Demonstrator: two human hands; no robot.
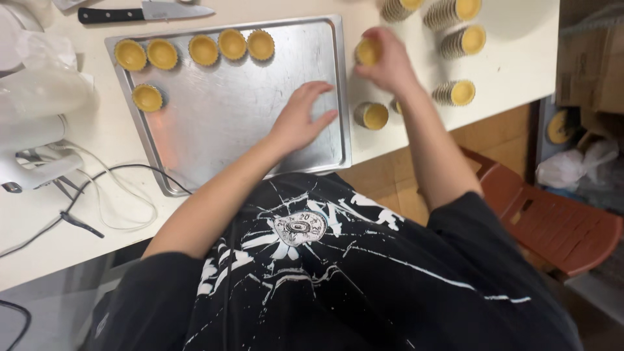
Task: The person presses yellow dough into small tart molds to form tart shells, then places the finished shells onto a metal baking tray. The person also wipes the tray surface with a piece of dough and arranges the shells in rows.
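Note:
A silver baking tray (pixel 221 123) lies on the white table, with several yellow tart shells (pixel 203 49) in foil cups lined along its far edge and one more (pixel 147 97) near its left side. My left hand (pixel 300 118) rests flat on the tray's right part, fingers spread, holding nothing. To the right of the tray, my right hand (pixel 387 62) grips a single tart shell (pixel 368 52) just above the table. A short stack of shells (pixel 372 115) stands on the table below that hand.
Several stacks of tart shells (pixel 460 41) lie on the table's far right. A black-handled knife (pixel 144 12) lies beyond the tray. A white appliance (pixel 29 140) with cables sits left. A reddish-brown plastic chair (pixel 552 224) stands right of the table edge.

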